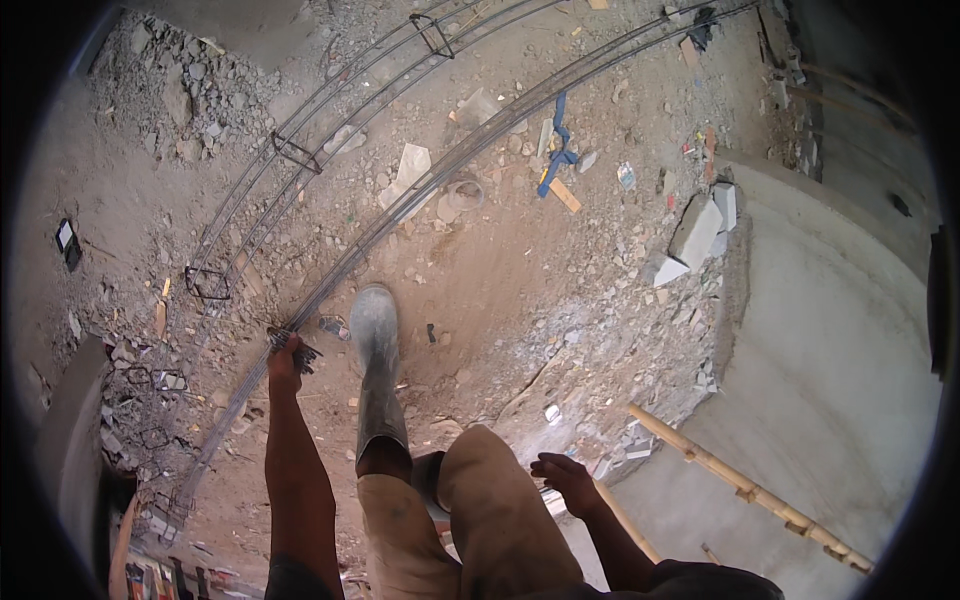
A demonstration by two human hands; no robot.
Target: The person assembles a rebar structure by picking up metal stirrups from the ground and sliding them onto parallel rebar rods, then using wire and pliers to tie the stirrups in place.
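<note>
My left hand is closed around a bunch of short dark wires, whose ends poke out past the fingers. It is right beside a long bundle of steel reinforcing bars lying on the ground; whether it touches the bars I cannot tell. Farther left lies a rebar cage with rectangular stirrups spaced along it. My right hand hangs near my right knee, fingers loosely bent and apart, with nothing visible in it.
Rubble and broken concrete blocks litter the dirt floor. A concrete wall rises at right, with a bamboo pole nearby. A blue strap lies ahead. My grey rubber boot stands beside the bars.
</note>
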